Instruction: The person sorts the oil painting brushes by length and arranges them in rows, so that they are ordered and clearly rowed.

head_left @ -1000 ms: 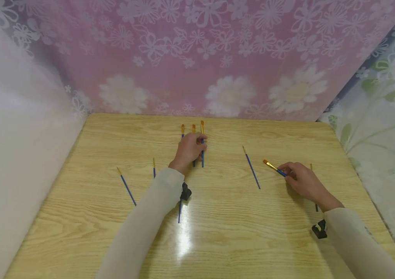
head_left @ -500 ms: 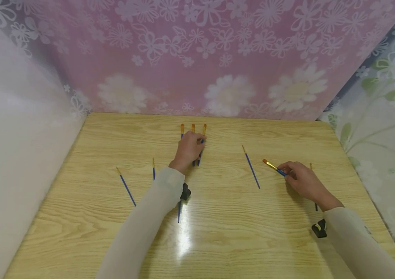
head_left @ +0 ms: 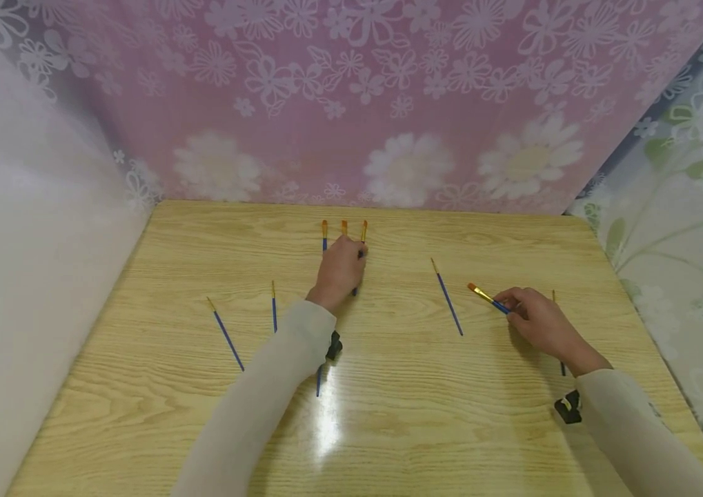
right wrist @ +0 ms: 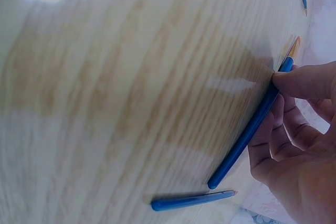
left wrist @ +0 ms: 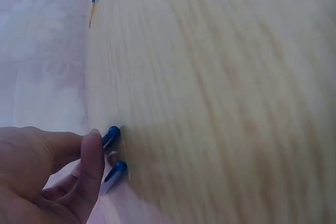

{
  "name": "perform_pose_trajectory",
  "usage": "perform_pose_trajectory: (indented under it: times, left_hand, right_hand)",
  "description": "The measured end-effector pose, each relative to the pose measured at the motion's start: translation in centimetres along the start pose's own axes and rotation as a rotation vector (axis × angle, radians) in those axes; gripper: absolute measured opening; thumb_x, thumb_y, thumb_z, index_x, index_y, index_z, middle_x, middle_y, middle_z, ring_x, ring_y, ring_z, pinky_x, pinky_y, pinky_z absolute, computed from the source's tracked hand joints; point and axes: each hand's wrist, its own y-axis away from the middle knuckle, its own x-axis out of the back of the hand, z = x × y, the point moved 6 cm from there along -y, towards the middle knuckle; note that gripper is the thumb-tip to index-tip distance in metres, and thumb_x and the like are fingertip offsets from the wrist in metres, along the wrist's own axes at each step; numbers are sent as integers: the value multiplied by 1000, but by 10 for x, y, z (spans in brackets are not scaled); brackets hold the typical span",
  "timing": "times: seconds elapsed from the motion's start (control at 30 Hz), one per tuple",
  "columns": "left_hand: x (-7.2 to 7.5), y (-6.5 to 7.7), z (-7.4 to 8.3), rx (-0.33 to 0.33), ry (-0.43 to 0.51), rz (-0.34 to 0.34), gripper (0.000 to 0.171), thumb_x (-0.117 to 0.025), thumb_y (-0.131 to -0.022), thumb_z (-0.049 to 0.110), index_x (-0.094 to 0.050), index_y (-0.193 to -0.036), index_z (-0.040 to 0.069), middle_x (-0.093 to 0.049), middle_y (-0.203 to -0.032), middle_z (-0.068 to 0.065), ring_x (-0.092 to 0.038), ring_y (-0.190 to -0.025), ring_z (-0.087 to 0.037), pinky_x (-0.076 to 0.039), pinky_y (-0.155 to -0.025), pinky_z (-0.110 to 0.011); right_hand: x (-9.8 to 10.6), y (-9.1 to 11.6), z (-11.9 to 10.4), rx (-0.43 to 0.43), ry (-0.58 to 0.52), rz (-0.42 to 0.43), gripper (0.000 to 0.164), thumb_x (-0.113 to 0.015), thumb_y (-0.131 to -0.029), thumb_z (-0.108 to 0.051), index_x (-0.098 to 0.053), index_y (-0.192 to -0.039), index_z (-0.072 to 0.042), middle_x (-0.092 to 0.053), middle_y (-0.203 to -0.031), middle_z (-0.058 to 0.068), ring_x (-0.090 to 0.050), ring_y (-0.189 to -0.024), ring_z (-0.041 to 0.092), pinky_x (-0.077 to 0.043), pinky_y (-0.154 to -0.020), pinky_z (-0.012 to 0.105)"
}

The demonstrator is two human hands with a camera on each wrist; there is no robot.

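Observation:
In the head view my left hand bends over the rightmost of three flat paintbrushes lined up at the back, a flat paintbrush with orange bristles. Thumb and forefinger pinch its blue handle in the left wrist view. Beside it are the middle paintbrush, mostly covered by the hand, and the left paintbrush. My right hand holds another flat paintbrush between thumb and fingers, its bristles pointing to the back left. The blue handle slants low over the table in the right wrist view.
A thin paintbrush lies between the hands. Another thin brush is partly hidden under the right wrist. Left of the left arm lie two thin brushes; a blue handle pokes out below the arm. A pink flowered cloth borders the wooden table.
The brush at my left hand has come down level with its neighbours, its bristle end shifting slightly right. The left hand has turned, hiding more of the handles. My right hand stays still.

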Motion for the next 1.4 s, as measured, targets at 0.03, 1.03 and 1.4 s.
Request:
perform_pose_trajectory:
  times: [0.03,1.03,1.4]
  left_hand:
    - [0,0,0,2,-2,3,29,-64,-110,10,-77,-136,9,-71,-134,-14,-66,-127,-27,-57,-104,-41]
    - [-6,6,-12,128,263,71,33,-64,-108,5,-72,-140,4,-64,-137,-18,-66,-56,-12,-63,-88,-35]
    - [29,15,-33,113,232,71,30,-64,-110,15,-72,-137,7,-72,-130,-12,-74,-101,-29,-61,-90,-43]
  right_hand:
    - [0,0,0,-1,1,0,31,-65,-102,6,-66,-133,7,-67,-116,28,-70,-94,33,-57,-78,48]
    - [-2,1,-1,-1,-8,-3,32,-64,-103,6,-65,-134,6,-67,-115,26,-69,-94,32,-56,-77,44]
    - [0,0,1,2,2,1,32,-64,-102,6,-65,-135,7,-67,-115,28,-70,-94,35,-57,-78,49]
